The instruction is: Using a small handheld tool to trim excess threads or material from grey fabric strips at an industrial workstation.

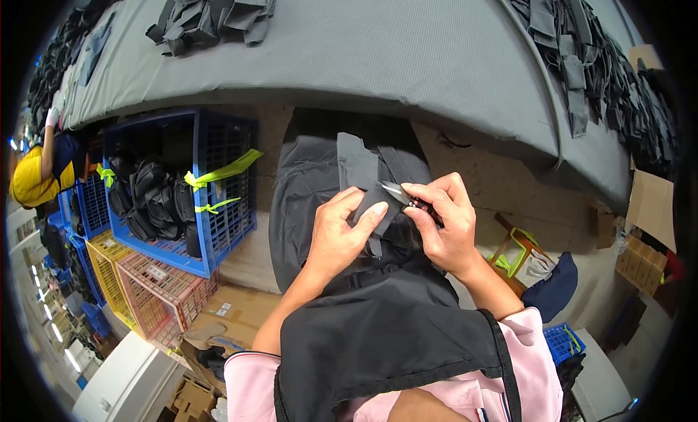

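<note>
Lighting and clarity: adequate at centre, degraded toward the rim.
Even, moderately bright light falls across the grey table cover (407, 51), with soft shadow beneath its front edge. 1 row of lit lamps (57, 332) glares at the lower left rim. Left hand (336, 227) and right hand (446, 217) crisp; pale glint on the scissors (395, 192). Black apron (385, 342) low in contrast. Fisheye distortion bows straight edges; far left background soft; all 4 corners black.
</note>
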